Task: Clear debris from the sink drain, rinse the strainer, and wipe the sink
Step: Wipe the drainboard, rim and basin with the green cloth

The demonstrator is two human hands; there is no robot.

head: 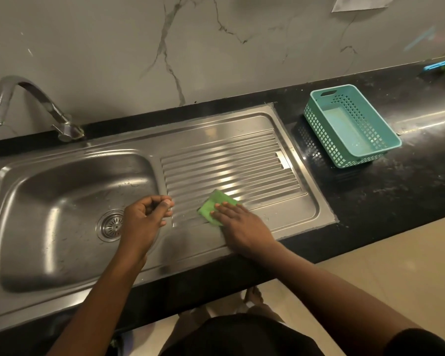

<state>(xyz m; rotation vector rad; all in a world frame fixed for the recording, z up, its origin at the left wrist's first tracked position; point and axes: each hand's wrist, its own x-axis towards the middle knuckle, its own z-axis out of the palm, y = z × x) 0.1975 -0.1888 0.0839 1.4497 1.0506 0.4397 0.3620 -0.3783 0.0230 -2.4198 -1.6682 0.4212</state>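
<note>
While the right hand (pixel 238 222) lies flat, palm down, on a folded green cloth (pixel 213 205), its fingers are spread and straight rather than curled, pressing the cloth against the ribbed drainboard (pixel 231 160) of the steel sink (pixel 70 201); nothing is pinched between them, and the cloth's far corner sticks out beyond the fingertips. Just to the left of that pressing hand, the left hand (pixel 145 217) hovers over the ridge between basin and drainboard with fingers loosely curled toward the thumb, half closed; whether it holds anything small I cannot tell, and no object shows in it. Partly hidden behind the left wrist, the round strainer (pixel 111 225) sits seated in the drain at the bottom of the basin, and scattered droplets and small specks lie on the steel around it. Farther from both hands, at the back left, 1 curved tap (pixel 23 98) arches over the basin's rear edge. Well to the right of the cloth hand, past the end of the drainboard, 1 teal perforated basket (pixel 316 119) stands on the black countertop (pixel 396 188), apart from the sink's rim. Beyond everything runs a grey veined wall (pixel 216 47).
</note>
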